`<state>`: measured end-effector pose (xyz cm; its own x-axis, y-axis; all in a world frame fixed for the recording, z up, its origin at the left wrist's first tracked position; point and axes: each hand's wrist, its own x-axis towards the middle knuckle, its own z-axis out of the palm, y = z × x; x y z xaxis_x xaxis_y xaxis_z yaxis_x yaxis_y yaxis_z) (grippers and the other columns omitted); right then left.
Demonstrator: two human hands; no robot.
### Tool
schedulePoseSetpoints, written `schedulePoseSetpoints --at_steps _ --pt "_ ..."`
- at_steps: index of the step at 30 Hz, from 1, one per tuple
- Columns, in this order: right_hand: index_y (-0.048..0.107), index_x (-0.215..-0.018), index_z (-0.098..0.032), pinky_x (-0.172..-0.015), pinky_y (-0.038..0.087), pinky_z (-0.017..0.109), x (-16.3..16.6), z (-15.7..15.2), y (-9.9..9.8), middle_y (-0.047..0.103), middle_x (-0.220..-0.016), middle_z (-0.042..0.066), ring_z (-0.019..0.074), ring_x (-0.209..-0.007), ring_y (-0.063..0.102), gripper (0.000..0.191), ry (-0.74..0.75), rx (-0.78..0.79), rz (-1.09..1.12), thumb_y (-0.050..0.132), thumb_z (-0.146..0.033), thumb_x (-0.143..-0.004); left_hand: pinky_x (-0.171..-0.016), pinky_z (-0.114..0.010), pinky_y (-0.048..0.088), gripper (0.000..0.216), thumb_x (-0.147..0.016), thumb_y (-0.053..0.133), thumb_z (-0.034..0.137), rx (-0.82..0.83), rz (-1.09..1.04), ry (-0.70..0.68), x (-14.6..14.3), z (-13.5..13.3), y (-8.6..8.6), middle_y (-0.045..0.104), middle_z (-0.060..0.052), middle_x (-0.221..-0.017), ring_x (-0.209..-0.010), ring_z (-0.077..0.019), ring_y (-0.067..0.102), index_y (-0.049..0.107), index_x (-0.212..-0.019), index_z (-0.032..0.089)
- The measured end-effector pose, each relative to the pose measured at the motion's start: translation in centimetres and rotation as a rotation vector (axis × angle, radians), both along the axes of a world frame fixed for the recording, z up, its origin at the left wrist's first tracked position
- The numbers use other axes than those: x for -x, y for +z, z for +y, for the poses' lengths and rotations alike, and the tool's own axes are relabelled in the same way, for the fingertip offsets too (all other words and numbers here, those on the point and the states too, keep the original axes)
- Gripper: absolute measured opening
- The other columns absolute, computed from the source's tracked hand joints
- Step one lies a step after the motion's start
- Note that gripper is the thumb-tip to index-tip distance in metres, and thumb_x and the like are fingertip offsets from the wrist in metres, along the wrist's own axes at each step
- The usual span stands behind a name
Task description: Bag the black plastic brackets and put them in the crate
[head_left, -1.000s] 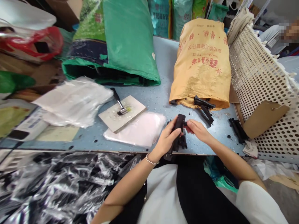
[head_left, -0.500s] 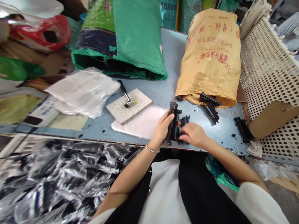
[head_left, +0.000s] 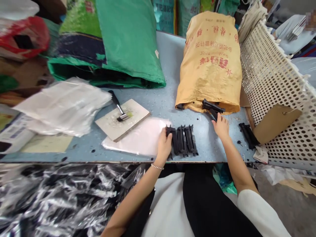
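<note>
A row of black plastic parts [head_left: 184, 140] lies side by side on the blue table [head_left: 158, 102] near its front edge. My left hand [head_left: 165, 144] rests against the left end of that row, fingers curled on the outermost part. My right hand [head_left: 221, 126] reaches to the mouth of the yellow sack [head_left: 211, 62], fingers closing on a loose black part [head_left: 212, 113] lying there. More black parts [head_left: 212, 106] stick out of the sack's opening.
A stack of clear plastic bags [head_left: 140, 138] lies left of the row. A small hammer [head_left: 118, 107] rests on a grey board [head_left: 123, 118]. A green sack [head_left: 111, 46] lies behind; a perforated white basket [head_left: 274, 85] stands at right with another black part [head_left: 248, 135] beside it.
My left hand laid the part it held down onto the table, completing a flat row. My right hand left the row and moved right and back to the yellow sack's opening.
</note>
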<state>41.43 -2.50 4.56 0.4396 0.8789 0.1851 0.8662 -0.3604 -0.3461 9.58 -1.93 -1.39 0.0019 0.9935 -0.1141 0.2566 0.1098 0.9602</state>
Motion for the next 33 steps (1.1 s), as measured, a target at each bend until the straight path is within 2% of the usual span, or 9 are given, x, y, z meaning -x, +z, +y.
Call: schedulePoseSetpoints --at_steps 4,7,9,13,17,21,25,29,33 --pt "0.061 -0.13 -0.014 -0.103 0.047 0.054 -1.4 -1.0 0.0 0.066 -0.121 0.02 0.0334 -0.116 0.06 0.042 0.034 -0.084 0.235 0.059 -0.035 -0.093 -0.128 -0.061 0.019 0.057 -0.096 0.048 0.025 -0.131 0.174 -0.1 -2.9 -1.4 0.2 0.037 -0.025 -0.163 -0.156 -0.0363 0.029 0.044 -0.151 0.008" --pt "0.057 -0.131 -0.02 -0.105 0.048 0.052 3.1 -3.9 1.1 0.063 -0.124 0.014 0.0294 -0.117 0.058 0.044 0.102 -0.36 0.278 0.065 -0.039 -0.092 -0.129 -0.06 0.014 0.061 -0.099 0.053 0.037 -0.219 0.079 -0.171 -5.1 -2.7 2.9 0.026 -0.021 -0.169 -0.159 -0.0351 0.019 0.041 -0.154 0.016" --pt "0.056 -0.133 -0.023 -0.102 0.05 0.052 7.0 -6.0 2.4 0.062 -0.122 0.012 0.0286 -0.116 0.058 0.043 0.205 -0.474 0.276 0.066 -0.038 -0.093 -0.127 -0.054 0.025 0.066 -0.098 0.057 0.048 -0.15 -0.192 -0.282 -6.5 -3.2 5.3 0.036 -0.017 -0.165 -0.154 -0.0317 0.033 0.038 -0.155 0.022" --pt "0.061 -0.127 -0.027 -0.09 0.055 0.044 10.5 -8.1 5.2 0.065 -0.112 0.009 0.025 -0.104 0.063 0.027 0.571 -0.421 0.387 0.056 -0.032 -0.1 -0.098 -0.038 0.054 0.054 -0.091 0.065 0.059 0.146 -0.646 -0.371 -7.7 -3.2 9.3 0.069 -0.011 -0.12 -0.11 -0.024 0.067 0.059 -0.125 0.019" --pt "0.06 -0.123 -0.026 -0.085 0.053 0.044 8.2 -6.6 6.7 0.066 -0.105 0.008 0.0249 -0.095 0.062 0.029 0.571 -0.433 0.345 0.04 -0.039 -0.107 -0.064 -0.025 0.05 0.047 -0.079 0.079 0.054 0.43 -0.819 -0.418 -6.6 -3.1 11.4 0.068 -0.004 -0.092 -0.07 -0.0129 0.061 0.063 -0.102 0.016" --pt "0.063 -0.099 -0.023 -0.08 0.046 0.045 6.5 -3.8 6.7 0.065 -0.091 0.01 0.027 -0.086 0.055 0.032 0.699 -0.358 0.039 0.044 -0.049 -0.105 -0.058 -0.022 0.044 0.05 -0.071 0.087 0.049 0.524 -0.864 -0.438 -5.9 -3.6 12.1 0.064 0.0 -0.085 -0.062 -0.0088 0.056 0.062 -0.099 0.016" --pt "0.058 -0.086 -0.024 -0.073 0.043 0.039 7.5 -2.3 6.4 0.061 -0.08 0.006 0.0234 -0.078 0.053 0.039 0.721 -0.313 0.135 0.036 -0.048 -0.108 -0.055 -0.021 0.04 0.049 -0.071 0.087 0.049 0.462 -0.772 -0.38 -5.6 -3.4 12.1 0.057 0.005 -0.069 -0.057 -0.0079 0.05 0.062 -0.098 0.017" --pt "0.057 -0.087 -0.023 -0.072 0.042 0.036 10.2 -3.9 5.6 0.061 -0.08 0.003 0.0203 -0.077 0.054 0.047 0.749 -0.256 0.27 0.027 -0.051 -0.11 -0.057 -0.021 0.045 0.044 -0.073 0.084 0.05 0.418 -0.811 -0.191 -4.8 -2.3 11.7 0.06 0.003 -0.075 -0.06 -0.0082 0.053 0.061 -0.093 0.017" --pt "0.061 -0.081 -0.021 -0.07 0.034 0.038 13.6 -7.0 3.5 0.062 -0.078 0.007 0.022 -0.075 0.049 0.045 0.868 -0.28 -0.062 0.039 -0.05 -0.108 -0.058 -0.02 0.047 0.044 -0.077 0.079 0.053 0.371 -0.826 -0.085 -4.0 -1.9 10.9 0.064 0.001 -0.083 -0.064 -0.0079 0.056 0.059 -0.092 0.017"
